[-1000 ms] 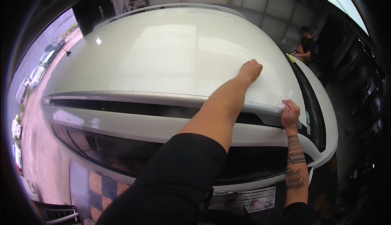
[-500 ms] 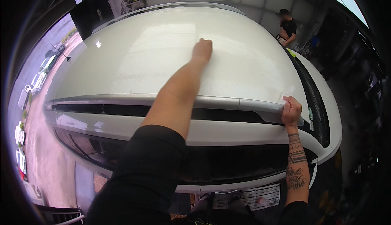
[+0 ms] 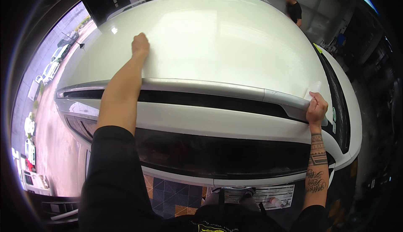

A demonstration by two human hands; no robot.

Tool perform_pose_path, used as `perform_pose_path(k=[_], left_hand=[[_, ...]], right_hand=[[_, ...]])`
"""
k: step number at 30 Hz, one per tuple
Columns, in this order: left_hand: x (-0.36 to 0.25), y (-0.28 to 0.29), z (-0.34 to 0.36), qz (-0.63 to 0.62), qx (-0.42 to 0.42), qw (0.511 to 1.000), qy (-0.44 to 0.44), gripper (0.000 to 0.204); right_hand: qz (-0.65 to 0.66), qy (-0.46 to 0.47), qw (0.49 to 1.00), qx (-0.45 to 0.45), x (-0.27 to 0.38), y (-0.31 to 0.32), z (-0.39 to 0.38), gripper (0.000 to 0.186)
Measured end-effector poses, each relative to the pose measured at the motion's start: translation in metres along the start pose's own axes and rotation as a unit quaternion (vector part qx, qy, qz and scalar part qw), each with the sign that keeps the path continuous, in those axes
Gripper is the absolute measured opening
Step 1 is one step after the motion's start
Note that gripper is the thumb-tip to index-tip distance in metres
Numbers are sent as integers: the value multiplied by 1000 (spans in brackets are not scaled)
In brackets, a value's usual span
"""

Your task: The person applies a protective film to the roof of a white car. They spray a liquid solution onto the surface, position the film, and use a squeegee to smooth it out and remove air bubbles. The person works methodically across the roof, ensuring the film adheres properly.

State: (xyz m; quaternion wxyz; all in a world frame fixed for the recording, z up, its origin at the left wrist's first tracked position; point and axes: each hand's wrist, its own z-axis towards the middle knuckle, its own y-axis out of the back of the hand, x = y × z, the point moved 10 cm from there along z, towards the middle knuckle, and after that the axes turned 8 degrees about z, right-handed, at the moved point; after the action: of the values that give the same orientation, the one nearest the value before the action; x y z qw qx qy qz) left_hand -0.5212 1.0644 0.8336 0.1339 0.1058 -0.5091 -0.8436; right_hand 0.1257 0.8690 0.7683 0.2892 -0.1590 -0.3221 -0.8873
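A white car roof (image 3: 235, 39) fills the middle, with a silver roof rail (image 3: 201, 87) along its near side. My left hand (image 3: 140, 43) is closed on the roof left of centre, arm stretched over the rail; anything under its fingers is hidden. My right hand (image 3: 317, 110) grips the rail near its right end, with a pale, thin piece of cloth or film (image 3: 315, 87) at its fingers. A dark side window (image 3: 218, 156) lies below the rail.
A co-worker (image 3: 294, 9) in black stands beyond the car's right end. My feet are below, by a striped board (image 3: 237, 194) and a bottle (image 3: 277, 202). An open bay at left shows parked vehicles (image 3: 50, 70). Tiled flooring (image 3: 163, 190) shows below the car.
My left hand has swept leftward and farther across the roof from right of centre. My right hand stays on the rail. The view has shifted, and the co-worker now stands more upright.
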Motion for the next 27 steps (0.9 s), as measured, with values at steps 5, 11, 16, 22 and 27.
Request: perform_pose_path(k=[5, 11, 16, 22, 27], left_hand=[[-351, 0, -133, -146, 52, 939, -307, 25], [-128, -18, -26, -108, 19, 987, -115, 15], [85, 28, 1, 13, -48, 998, 42, 12], [-315, 6, -125, -105, 55, 958, -260, 24], [-395, 20, -194, -240, 87, 922, -291, 13]], right_hand=[[-1, 26, 999, 22, 0, -9, 6, 27], [2, 8, 1000, -2, -15, -1, 0, 27], [8, 10, 1000, -18, 0, 0, -7, 26], [-10, 7, 1000, 10, -1, -3, -1, 27], [-5, 1, 1000, 13, -4, -14, 6, 28]])
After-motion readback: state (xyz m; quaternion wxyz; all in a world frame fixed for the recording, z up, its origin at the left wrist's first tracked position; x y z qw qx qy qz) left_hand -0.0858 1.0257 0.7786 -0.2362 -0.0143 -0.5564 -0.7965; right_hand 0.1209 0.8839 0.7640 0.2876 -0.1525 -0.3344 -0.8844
